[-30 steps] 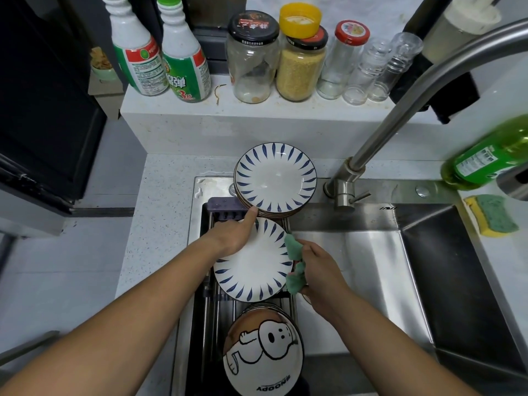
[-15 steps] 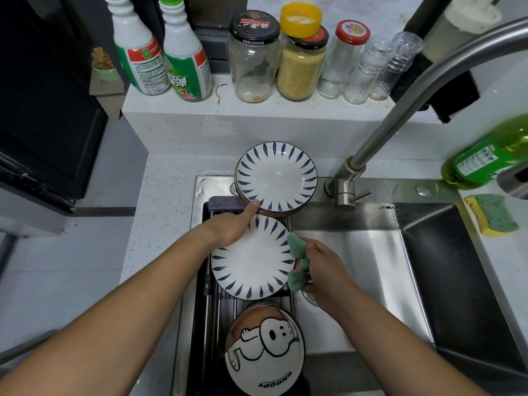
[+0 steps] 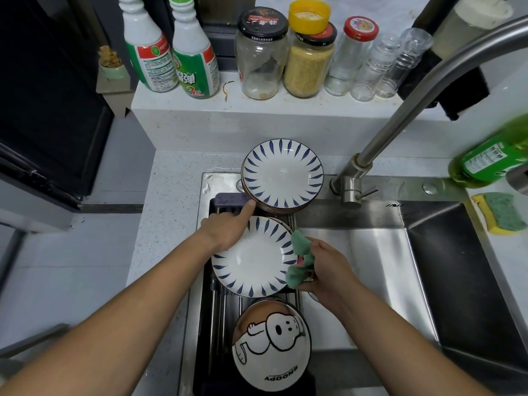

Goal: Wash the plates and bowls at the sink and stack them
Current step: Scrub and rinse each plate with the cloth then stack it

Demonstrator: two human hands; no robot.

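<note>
Plate (image 3: pixel 254 261) held by left grip (image 3: pixel 228 230), right grip (image 3: pixel 328 264) clutching cloth (image 3: pixel 298 261) at its edge

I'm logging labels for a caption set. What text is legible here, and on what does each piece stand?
"SNOOPY": upside down on the cartoon-dog bowl.
"弹" and a large "3": on the right spray bottle.
Left spray bottle: print too small to read.
Black jar lid and red jar lid: markings blurred.
Green detergent bottle: label blurred.
</note>
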